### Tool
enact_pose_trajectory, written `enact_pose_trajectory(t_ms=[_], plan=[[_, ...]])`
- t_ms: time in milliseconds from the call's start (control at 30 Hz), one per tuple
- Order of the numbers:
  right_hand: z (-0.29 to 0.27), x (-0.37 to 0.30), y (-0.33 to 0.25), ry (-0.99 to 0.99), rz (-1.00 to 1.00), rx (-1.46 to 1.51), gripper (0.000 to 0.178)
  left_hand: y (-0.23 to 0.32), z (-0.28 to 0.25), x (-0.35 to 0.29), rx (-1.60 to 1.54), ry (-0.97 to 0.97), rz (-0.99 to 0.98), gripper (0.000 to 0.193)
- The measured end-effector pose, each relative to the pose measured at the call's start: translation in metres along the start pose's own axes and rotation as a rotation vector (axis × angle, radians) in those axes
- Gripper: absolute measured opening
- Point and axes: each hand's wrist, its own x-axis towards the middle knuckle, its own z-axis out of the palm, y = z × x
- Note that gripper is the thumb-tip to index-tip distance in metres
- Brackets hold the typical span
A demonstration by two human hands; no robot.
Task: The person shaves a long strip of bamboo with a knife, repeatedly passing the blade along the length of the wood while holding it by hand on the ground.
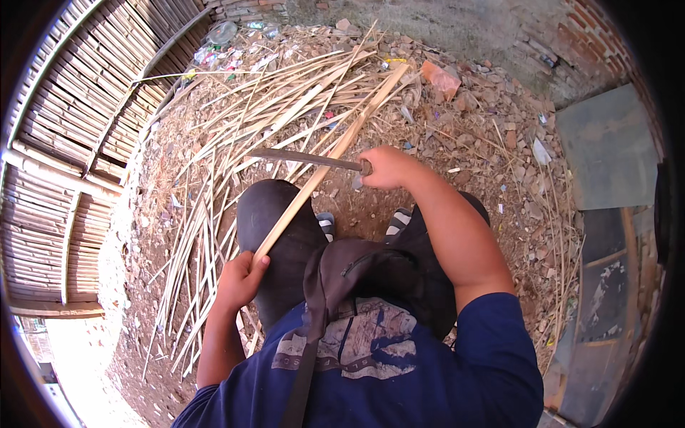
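From where I stand, the person sits low over the littered ground [528,235], a long pale bamboo strip [288,217] slanting from the left hand [237,282] over the left knee [264,207] toward the upper middle of the frame. That left grip is closed on the near end, thumb pressed along it. The right hand [389,167], right of centre, has its grip wrapped snugly round the handle of a long-bladed knife [307,157], whose blade lies across the strip, tip pointing left. Whether the edge is biting in or only passing over, I can't tell.

I'd judge the step in hand to be shaving or trimming the strip. A stroke from here would call for a firm left grip, a shallow blade angle and a path kept clear of the knee.

Slender split pieces [207,242] lie down the left of the frame, and a heap of bamboo splits [296,107] spreads across the upper middle, just left of the strip's far end; a reddish brick chunk [440,78] sits to the right of that end.

As for containers, I see a dark zipped bag [357,271] slung across the lap; what it holds is hidden. Clear plastic litter [221,32] lies at the upper left.
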Motion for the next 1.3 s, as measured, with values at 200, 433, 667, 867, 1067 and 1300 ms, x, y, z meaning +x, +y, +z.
enact_pose_trajectory(t_ms=[200,433,667,867,1067,1300], plan=[[-0.001,0.006,0.021,0.029,0.02,0.014,0.047,0.006,0.001,-0.001,0.018,-0.019,-0.016,0.044],[-0.004,-0.001,0.015,0.144,-0.028,-0.017,0.039,0.007,0.001,-0.002,0.048,0.036,0.007,0.049],[0.002,-0.002,-0.001,0.11,-0.099,-0.166,0.032,0.006,0.001,-0.002,0.032,0.011,0.021,0.046],[0.002,0.012,0.029,0.053,0.018,0.031,0.041,0.004,0.003,-0.003,0.052,0.029,0.027,0.046],[-0.007,0.005,0.03,0.121,0.112,-0.005,0.046,0.011,0.001,-0.003,0.094,0.042,0.033,0.047],[0.004,0.002,-0.013,0.031,-0.053,-0.174,0.031,0.005,0.002,-0.002,0.089,0.031,0.033,0.048]])
